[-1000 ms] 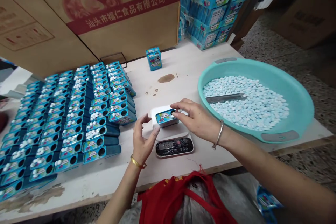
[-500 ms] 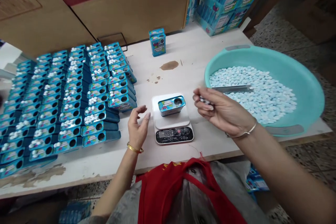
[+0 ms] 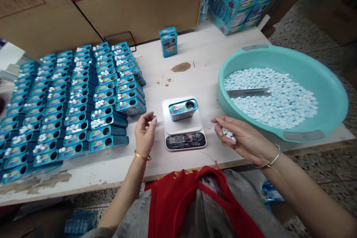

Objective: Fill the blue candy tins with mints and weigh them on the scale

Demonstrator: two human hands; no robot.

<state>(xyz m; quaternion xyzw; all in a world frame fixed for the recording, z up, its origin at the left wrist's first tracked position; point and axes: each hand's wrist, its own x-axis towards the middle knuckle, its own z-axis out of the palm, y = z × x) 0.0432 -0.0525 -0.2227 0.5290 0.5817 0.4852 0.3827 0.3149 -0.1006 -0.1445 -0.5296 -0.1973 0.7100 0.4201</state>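
Note:
A small blue candy tin (image 3: 182, 109) lies flat on the white kitchen scale (image 3: 182, 128), its round opening facing up at the right end. Several white candies (image 3: 228, 134) rest in the curled fingers of my right hand (image 3: 245, 137), held over the table to the right of the scale. On the other side, my left hand (image 3: 145, 134) hovers beside the scale, loosely curled, with nothing visible in it. The scale's display (image 3: 178, 139) is lit with digits.
Rows of blue tins (image 3: 78, 104) with candies on top fill the left. At right stands a turquoise basin (image 3: 331, 81) of pale candies with a metal scoop (image 3: 248, 92) in it. Two tins (image 3: 169, 43) stand behind the scale; cartons (image 3: 145, 11) and wrapped packs (image 3: 240, 3) are at the back.
My right hand has moved right and down, away from the tin, with candies showing in its fingers. The scale's digits have changed. My left hand has curled slightly more.

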